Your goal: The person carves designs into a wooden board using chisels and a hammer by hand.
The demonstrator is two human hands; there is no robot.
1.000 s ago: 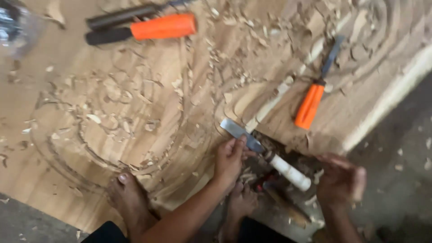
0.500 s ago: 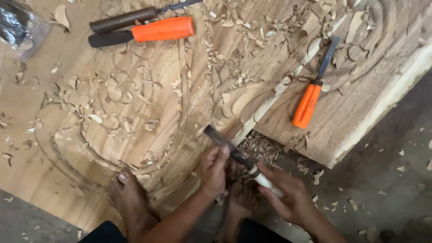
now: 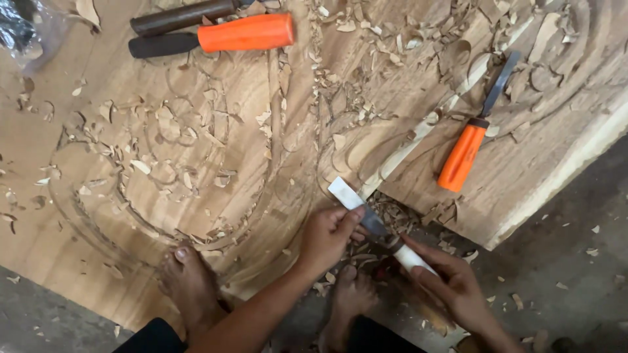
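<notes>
A flat-bladed chisel [image 3: 358,204] with a pale handle [image 3: 413,259] points up-left at the carved edge of a large wooden slab [image 3: 196,170]. My left hand [image 3: 328,235] pinches the blade just behind its tip. My right hand [image 3: 454,287] wraps the pale handle lower right. The blade's end rests on the wood by a carved groove, with shavings heaped around it.
An orange-handled chisel [image 3: 468,150] lies on the slab at right. Two more tools, one orange-handled [image 3: 245,33] and one dark-handled [image 3: 180,16], lie at the top. A clear plastic bag [image 3: 23,29] sits top left. My bare feet [image 3: 190,284] rest at the slab's near edge. Chips cover the dark floor [image 3: 569,261].
The chisel has moved forward and up-left onto the slab's edge. Both hands shifted with it, the right hand staying low on the handle.
</notes>
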